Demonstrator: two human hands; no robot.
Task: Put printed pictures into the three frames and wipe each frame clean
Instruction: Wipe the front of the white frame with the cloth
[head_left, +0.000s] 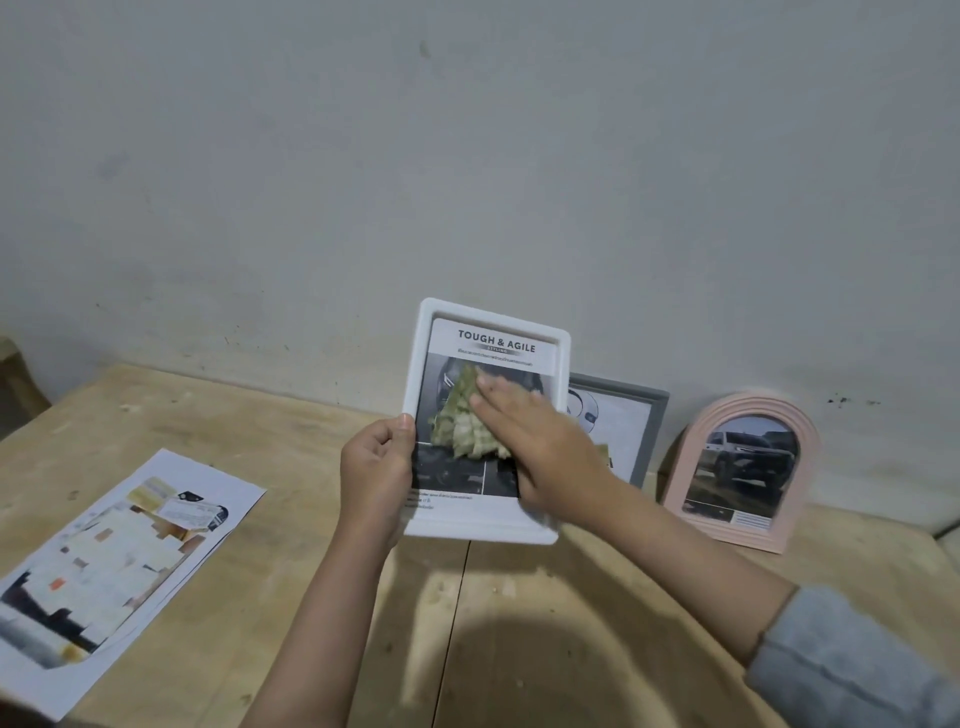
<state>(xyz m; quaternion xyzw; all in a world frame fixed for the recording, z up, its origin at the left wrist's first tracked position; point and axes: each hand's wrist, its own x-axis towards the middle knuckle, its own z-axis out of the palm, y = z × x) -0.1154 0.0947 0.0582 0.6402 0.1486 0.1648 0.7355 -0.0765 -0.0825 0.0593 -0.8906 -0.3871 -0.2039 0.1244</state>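
I hold a white rectangular frame (426, 332) upright above the wooden table, with a printed car page titled "TOUGH & AGILE" inside it. My left hand (376, 465) grips the frame's left edge. My right hand (540, 447) lies flat on the front, pressing a crumpled green-yellow cloth (462, 421) against the picture. A grey frame (652, 415) with a print leans on the wall behind, partly hidden by the white frame. A pink arched frame (698, 441) with a car picture stands at the right.
Loose printed sheets (119, 556) lie in a stack on the left of the wooden table (519, 623). A grey wall (467, 156) rises right behind the frames. The table's left corner and edge show at far left.
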